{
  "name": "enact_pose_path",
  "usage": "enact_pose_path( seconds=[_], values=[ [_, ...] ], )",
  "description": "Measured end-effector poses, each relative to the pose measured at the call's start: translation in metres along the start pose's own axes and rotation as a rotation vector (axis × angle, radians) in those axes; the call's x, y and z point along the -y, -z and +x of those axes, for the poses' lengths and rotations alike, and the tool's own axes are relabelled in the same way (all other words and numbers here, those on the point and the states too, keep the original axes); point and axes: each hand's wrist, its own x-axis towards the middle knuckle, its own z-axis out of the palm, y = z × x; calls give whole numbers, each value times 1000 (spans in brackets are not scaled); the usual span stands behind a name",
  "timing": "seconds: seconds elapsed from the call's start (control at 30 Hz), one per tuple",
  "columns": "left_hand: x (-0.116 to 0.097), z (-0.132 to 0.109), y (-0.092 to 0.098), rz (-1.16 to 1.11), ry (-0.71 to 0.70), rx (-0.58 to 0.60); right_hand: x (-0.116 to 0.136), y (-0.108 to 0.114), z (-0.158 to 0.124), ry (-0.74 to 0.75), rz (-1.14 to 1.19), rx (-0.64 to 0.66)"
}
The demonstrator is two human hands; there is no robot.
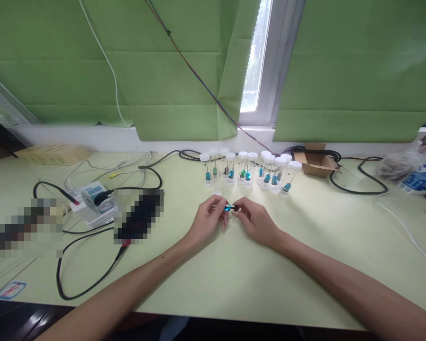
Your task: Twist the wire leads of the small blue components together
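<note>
My left hand [206, 217] is closed in a pinch on a small shiny blue part [227, 208]. Thin wires stick out to the left of its fingers. From the other side, my right hand [258, 220] pinches a small black end piece [234, 208] that meets the blue part. Fingertips partly hide both pieces, so I cannot tell how they join. Just beyond the hands stand several clear vials [248, 182] with white caps, holding small blue or green parts with wires. A white round piece [217, 193] peeks out behind my left hand.
At left, a white power strip [92, 208] sits among black and white cables, beside a blurred-out dark object [140, 218]. Behind, to the right, are an open cardboard box [317, 163] and a coiled black cable [358, 192]. A plastic bag [397, 163] lies far right.
</note>
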Motion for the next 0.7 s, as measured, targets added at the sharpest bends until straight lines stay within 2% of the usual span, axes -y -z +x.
enact_pose_path(
  seconds=[0.7],
  values=[
    [0,-2,1,78,-27,31,-1,-1,3,-78,-50,75]
  ],
)
